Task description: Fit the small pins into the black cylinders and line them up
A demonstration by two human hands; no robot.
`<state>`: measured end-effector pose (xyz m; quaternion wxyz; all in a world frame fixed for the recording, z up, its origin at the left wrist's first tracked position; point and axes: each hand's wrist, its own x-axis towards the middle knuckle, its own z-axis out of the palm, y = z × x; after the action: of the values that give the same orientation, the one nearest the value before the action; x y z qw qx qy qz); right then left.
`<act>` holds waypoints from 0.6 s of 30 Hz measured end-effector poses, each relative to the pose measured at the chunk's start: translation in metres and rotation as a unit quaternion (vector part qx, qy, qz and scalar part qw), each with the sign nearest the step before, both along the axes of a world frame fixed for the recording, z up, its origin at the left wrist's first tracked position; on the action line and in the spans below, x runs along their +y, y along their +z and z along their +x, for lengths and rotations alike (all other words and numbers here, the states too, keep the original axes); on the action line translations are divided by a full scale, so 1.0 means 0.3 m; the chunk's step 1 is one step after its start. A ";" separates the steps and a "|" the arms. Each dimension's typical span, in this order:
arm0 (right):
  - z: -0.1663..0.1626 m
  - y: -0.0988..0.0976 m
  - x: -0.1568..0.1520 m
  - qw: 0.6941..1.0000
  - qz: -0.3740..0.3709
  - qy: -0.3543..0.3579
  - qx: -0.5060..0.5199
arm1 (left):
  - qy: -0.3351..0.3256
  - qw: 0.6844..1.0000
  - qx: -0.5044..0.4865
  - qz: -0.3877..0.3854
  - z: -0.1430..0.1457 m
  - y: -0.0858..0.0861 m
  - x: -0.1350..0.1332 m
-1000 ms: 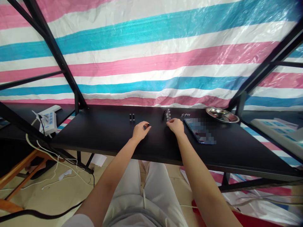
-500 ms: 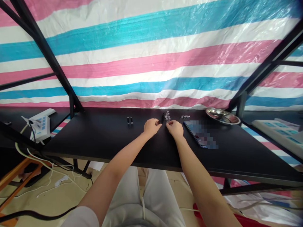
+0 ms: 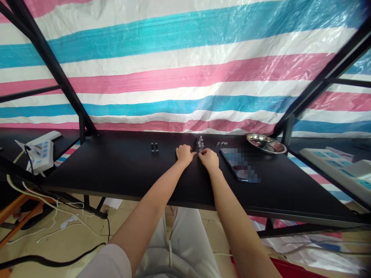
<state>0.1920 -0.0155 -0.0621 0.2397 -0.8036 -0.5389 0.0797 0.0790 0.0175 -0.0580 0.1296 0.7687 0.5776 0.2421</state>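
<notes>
The left hand [image 3: 184,154] is at the middle of the black tabletop [image 3: 110,166], its fingers curled; whether it grips anything cannot be told. The black parts [image 3: 195,143] stand close to its fingertips, between one and two o'clock from it. The right hand [image 3: 210,158] faces it, thumb and fingers drawn together at the tips; what, if anything, they pinch is too small to tell. The clear pieces [image 3: 200,142] stand in a cluster at eleven o'clock from this hand, just beside the black parts.

Two black tubes [image 3: 152,147] with pale ends are side by side near nine o'clock from the left hand. From the right hand, small clear bits [image 3: 222,143] lie between one and two o'clock, the phone [image 3: 236,166] at three, and the shiny dish [image 3: 265,143] between two and three, farther off.
</notes>
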 end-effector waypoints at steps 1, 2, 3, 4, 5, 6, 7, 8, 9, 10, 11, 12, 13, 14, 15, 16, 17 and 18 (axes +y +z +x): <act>-0.003 0.002 -0.008 1.000 0.005 -0.001 -0.003 | -0.004 1.000 0.006 0.002 -0.014 0.005 -0.005; -0.007 0.004 -0.016 1.000 0.011 -0.004 -0.007 | -0.012 1.000 0.013 0.003 -0.032 0.013 -0.012; -0.012 0.007 -0.026 1.000 0.019 -0.009 -0.011 | -0.020 1.000 0.019 0.007 -0.055 0.024 -0.019; -0.016 0.011 -0.036 0.999 0.029 -0.015 -0.015 | -0.035 0.999 0.026 0.014 -0.084 0.039 -0.028; -0.021 0.016 -0.045 0.999 0.040 -0.023 -0.017 | -0.044 0.998 0.031 0.022 -0.117 0.058 -0.036; -0.025 0.021 -0.054 0.998 0.051 -0.030 -0.016 | -0.044 0.998 0.036 0.033 -0.153 0.080 -0.045; -0.030 0.026 -0.062 0.997 0.065 -0.035 -0.013 | -0.031 0.998 0.048 0.040 -0.193 0.105 -0.054; -0.034 0.030 -0.070 0.996 0.082 -0.036 -0.010 | -0.017 0.997 0.066 0.044 -0.234 0.131 -0.062; -0.040 0.034 -0.076 0.994 0.101 -0.030 -0.006 | 0.003 0.995 0.087 0.044 -0.275 0.157 -0.070; -0.045 0.037 -0.081 0.992 0.122 -0.016 -0.005 | 0.021 0.993 0.104 0.042 -0.315 0.180 -0.076; -0.052 0.039 -0.085 0.990 0.143 0.008 -0.006 | 0.041 0.991 0.119 0.033 -0.352 0.201 -0.081; -0.061 0.040 -0.088 0.986 0.164 0.040 -0.011 | 0.058 0.989 0.133 0.018 -0.385 0.217 -0.085; -0.071 0.041 -0.091 0.980 0.182 0.075 -0.019 | 0.069 0.987 0.144 0.004 -0.414 0.229 -0.088; -0.084 0.042 -0.093 0.974 0.196 0.110 -0.029 | 0.075 0.985 0.153 -0.011 -0.437 0.235 -0.089; -0.099 0.044 -0.094 0.968 0.205 0.141 -0.040 | 0.075 0.984 0.158 -0.025 -0.454 0.237 -0.089; -0.117 0.047 -0.096 0.962 0.211 0.168 -0.050 | 0.075 0.983 0.161 -0.036 -0.465 0.235 -0.088; -0.136 0.051 -0.097 0.956 0.215 0.190 -0.059 | 0.073 0.983 0.161 -0.043 -0.472 0.230 -0.085; -0.157 0.057 -0.098 0.952 0.217 0.208 -0.064 | 0.073 0.983 0.160 -0.048 -0.474 0.223 -0.081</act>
<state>0.1448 -0.0449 -0.0451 0.3517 -0.6057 -0.7125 -0.0432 -0.0631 -0.0069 0.0089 0.0544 0.7463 0.6562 0.0972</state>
